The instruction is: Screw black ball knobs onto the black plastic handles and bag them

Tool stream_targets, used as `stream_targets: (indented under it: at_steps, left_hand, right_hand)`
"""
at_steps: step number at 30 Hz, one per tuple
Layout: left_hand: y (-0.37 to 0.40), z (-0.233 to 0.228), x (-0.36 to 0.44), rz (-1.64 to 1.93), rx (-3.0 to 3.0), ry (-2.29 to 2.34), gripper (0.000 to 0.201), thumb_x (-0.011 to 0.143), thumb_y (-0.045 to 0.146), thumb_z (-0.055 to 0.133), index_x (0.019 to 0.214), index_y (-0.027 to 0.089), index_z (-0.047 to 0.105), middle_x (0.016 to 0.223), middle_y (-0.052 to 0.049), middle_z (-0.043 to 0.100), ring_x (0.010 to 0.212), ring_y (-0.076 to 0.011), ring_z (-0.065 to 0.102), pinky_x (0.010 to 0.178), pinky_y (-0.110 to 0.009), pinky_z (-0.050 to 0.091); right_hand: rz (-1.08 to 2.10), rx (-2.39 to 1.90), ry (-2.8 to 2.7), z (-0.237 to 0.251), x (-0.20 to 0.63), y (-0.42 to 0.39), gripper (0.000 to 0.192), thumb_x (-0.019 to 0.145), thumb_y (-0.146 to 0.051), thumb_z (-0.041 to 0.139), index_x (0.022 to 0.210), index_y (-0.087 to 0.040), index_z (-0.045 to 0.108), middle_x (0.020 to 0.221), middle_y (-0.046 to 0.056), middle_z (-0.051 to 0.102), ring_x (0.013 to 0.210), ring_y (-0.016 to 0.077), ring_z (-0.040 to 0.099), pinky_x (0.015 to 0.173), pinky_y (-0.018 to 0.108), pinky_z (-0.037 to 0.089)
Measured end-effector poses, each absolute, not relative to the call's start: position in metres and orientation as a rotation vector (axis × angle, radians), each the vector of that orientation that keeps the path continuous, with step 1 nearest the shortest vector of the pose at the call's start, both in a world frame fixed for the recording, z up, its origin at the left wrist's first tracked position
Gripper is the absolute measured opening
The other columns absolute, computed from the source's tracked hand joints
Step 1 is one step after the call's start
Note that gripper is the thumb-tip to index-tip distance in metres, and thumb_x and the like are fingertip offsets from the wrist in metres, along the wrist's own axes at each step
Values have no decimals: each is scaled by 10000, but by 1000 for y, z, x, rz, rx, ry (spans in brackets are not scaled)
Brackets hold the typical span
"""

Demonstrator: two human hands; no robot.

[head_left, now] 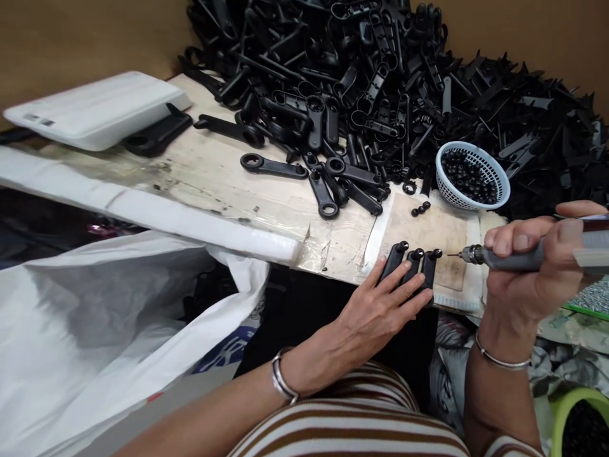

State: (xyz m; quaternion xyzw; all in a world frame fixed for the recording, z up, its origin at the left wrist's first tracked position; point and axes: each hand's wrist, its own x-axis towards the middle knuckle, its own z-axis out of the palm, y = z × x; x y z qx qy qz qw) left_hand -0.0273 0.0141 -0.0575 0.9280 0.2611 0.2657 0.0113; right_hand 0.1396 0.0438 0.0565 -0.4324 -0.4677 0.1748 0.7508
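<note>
My left hand [380, 304] lies flat and open, fingers spread over three black handles [413, 265] lined up side by side at the near edge of the desk [214, 184], pinning them in place. Each handle has a small cap at its far end, just past my fingertips. My right hand [528, 266] is closed around a grey power driver [504, 257], whose bit points at the rightmost cap from just beside it, not quite touching. I judge this the fastening step, with the row held ready. The next move calls for setting the bit squarely on that cap while my left hand keeps the handles from shifting. Beyond my fingers sit a white basket [472, 174] of beads and a heap of black parts [380, 82].
</note>
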Motion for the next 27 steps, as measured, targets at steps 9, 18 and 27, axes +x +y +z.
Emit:
stream_targets:
  at_steps: [9, 18, 27]
  left_hand:
    - [13, -54, -29, 824, 2876, 806, 339, 961, 241, 561, 1297, 270, 592, 1377, -28, 610, 1314, -254, 534, 1176, -509, 303]
    - [12, -53, -29, 860, 2856, 808, 340, 956, 224, 565, 1293, 267, 594, 1369, 3, 616, 1306, -252, 539, 1178, -511, 312]
    - [12, -57, -28, 895, 2822, 732, 378, 943, 169, 567, 1320, 190, 564, 1390, -55, 599, 1356, -208, 498, 1235, -455, 243]
  right_hand:
    - [415, -929, -1060, 51, 140, 56, 173, 775, -244, 683, 872, -231, 540, 501, -102, 464, 385, 91, 406, 424, 275, 391]
    - [429, -957, -1076, 48, 137, 59, 214, 749, -247, 697, 859, -234, 515, 471, -124, 471, 349, 86, 408, 397, 259, 400]
    - [418, -1041, -1044, 50, 135, 61, 252, 697, -213, 699, 825, -250, 485, 454, -131, 449, 321, 86, 390, 368, 267, 377]
